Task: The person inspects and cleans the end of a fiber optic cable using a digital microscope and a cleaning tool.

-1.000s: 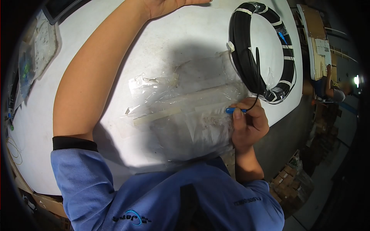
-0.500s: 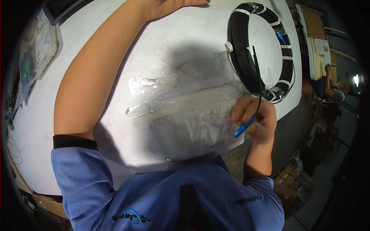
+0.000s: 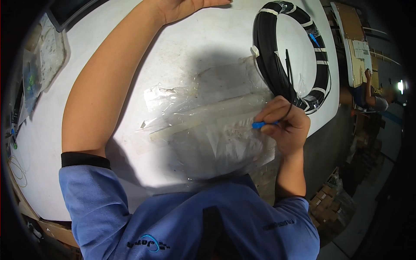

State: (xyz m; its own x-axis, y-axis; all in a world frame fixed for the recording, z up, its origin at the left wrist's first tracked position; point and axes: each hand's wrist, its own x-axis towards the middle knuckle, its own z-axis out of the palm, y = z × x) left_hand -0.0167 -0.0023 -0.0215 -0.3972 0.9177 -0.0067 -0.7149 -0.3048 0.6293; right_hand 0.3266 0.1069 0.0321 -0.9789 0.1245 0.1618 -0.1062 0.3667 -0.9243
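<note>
My right hand (image 3: 288,125) pinches a blue fibre optic connector (image 3: 258,125) between thumb and fingers, its tip pointing left. From this hand a thin black cable runs up to a large coil of black cable (image 3: 265,43), bound with white ties. A second blue connector (image 3: 314,40) is fastened on the coil's right side. My left hand (image 3: 184,9) reaches to the top edge of the view, partly cut off. One finger stretches out to the right over the white table (image 3: 173,52), and I see nothing in that hand. Clear plastic bags (image 3: 208,125) lie crumpled between my arms.
At the upper left are a dark tray-like object (image 3: 71,13) and plastic bags (image 3: 52,47) with things inside. On the right, another person (image 3: 372,97) sits at a second table (image 3: 346,43). Cardboard boxes (image 3: 325,203) are stacked on the floor at lower right.
My right hand has turned and shifted up slightly, so the blue connector now points left instead of down-left. The coil has moved a little left. My left arm has barely moved.
</note>
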